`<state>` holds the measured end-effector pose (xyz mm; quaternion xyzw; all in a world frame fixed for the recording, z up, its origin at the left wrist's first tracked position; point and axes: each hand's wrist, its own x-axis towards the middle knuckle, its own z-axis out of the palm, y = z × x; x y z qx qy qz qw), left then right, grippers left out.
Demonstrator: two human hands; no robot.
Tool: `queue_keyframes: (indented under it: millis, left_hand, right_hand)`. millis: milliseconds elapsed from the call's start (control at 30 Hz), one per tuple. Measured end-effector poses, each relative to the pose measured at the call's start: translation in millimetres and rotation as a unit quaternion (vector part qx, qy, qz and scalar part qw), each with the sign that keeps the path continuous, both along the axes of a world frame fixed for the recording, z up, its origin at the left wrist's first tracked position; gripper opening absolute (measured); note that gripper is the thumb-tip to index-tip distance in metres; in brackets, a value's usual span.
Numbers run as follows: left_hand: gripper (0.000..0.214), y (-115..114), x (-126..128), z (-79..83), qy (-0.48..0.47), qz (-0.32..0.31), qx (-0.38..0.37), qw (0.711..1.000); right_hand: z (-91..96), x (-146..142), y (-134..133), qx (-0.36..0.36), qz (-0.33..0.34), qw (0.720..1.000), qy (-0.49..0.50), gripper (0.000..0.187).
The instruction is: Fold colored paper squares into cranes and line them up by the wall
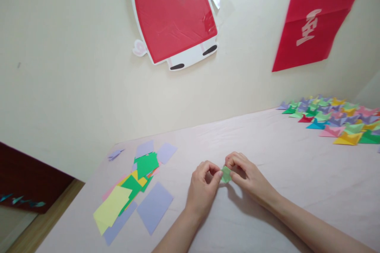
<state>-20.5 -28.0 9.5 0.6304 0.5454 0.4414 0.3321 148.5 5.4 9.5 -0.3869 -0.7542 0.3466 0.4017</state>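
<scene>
A small piece of folded light green paper [226, 174] is held up between my two hands, just above the pale cloth surface [190, 150]. My left hand [204, 183] pinches its left edge between thumb and fingers. On the other side, my right hand [246, 174] grips the paper's right edge with thumb and curled fingers. Parts of the paper are covered by the fingertips, so its exact folded shape is hard to tell.
Loose paper sheets lie at the left: a yellow sheet [113, 209], a green sheet [147, 164] and a purple sheet [155, 207] among several. Rows of folded paper figures [332, 116] stand at the far right. Behind the surface rises a wall [74, 67] with a red banner [311, 23].
</scene>
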Motion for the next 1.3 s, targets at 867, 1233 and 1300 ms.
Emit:
queue_keyframes:
  millis: [867,1233,1300]
  left_hand:
    - [0.041,-4,-6,-5.0,0.282,-0.114,0.049,0.951]
    - [0.030,-3,-6,0.1,0.273,-0.113,0.044,0.954]
    - [0.027,-3,-5,-0.3,0.273,-0.113,0.047,0.954]
  right_hand:
    - [0.2,19,15,0.231,0.138,0.926,-0.263,0.014]
    - [-4.2,19,15,0.213,0.127,0.935,-0.253,0.016]
    - [-4.0,18,14,0.194,0.128,0.941,-0.246,0.016]
